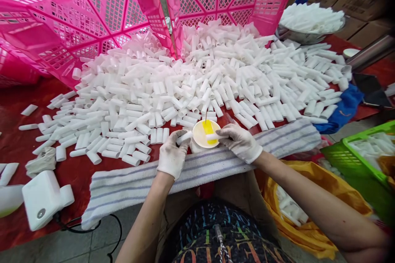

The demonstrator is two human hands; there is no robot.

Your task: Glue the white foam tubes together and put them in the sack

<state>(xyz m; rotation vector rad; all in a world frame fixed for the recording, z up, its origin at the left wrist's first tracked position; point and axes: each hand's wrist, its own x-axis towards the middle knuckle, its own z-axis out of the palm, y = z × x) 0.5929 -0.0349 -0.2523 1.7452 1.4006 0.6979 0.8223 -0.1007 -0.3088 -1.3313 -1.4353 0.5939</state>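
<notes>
My left hand point(174, 154), in a white glove, is closed around a short white plastic tube point(184, 137) beside the bowl. In my right hand point(242, 141), also gloved, the fingers pinch another white tube point(212, 136), whose end reaches over the bowl. Between both hands sits a small white bowl point(199, 132) with bright yellow liquid point(207, 126) in it and a thin stick point(206, 116) standing up from it. Just beyond lies a wide heap of similar white tubes point(216, 80). A striped towel point(203, 169) runs along the table edge under my wrists.
Pink crates point(108, 16) lie open behind the heap. A metal bowl point(305, 38) full of white pieces stands at back right. Lower right are a yellow sack point(327, 197) and a green crate point(345, 168). At left sits a white device point(41, 199) with a black cable point(77, 228).
</notes>
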